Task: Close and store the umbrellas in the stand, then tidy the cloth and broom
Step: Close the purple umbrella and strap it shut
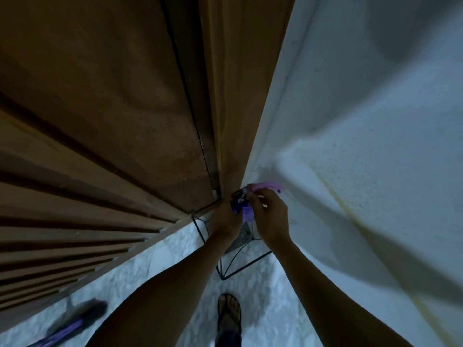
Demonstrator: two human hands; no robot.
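Here, both hands meet over the corner where the wooden door (125, 108) and the pale wall (363, 121) converge. Left hand (225, 219): fingers curled round the folded purple umbrella (241, 206), steadying it from the door side. Right hand (269, 216): fingers bent, pinching near the umbrella's pink curved handle (268, 185), which juts toward the wall; the exact hold is partly hidden by the knuckles. The two-handed grasp looks meant to keep the canopy bundled while the umbrella is guided straight down. Umbrella stand (240, 264): thin black wire frame on the floor directly below the hands, tucked into the corner, presumably so stored items lean against door frame and wall. A dark grey folded shape (241, 235) sits inside the wire, possibly another umbrella; too dim to say. The purple umbrella appears to stand in or just above the frame; its lower end is hidden behind the wrists. Floor (155, 271): pale marbled surface. Broom (72, 321): purple-handled with dark bristles, lying flat near the door at lower left, well apart from the stand, not yet tidied. Sandalled foot (229, 314): planted just before the stand. Cloth: not identifiable in view.
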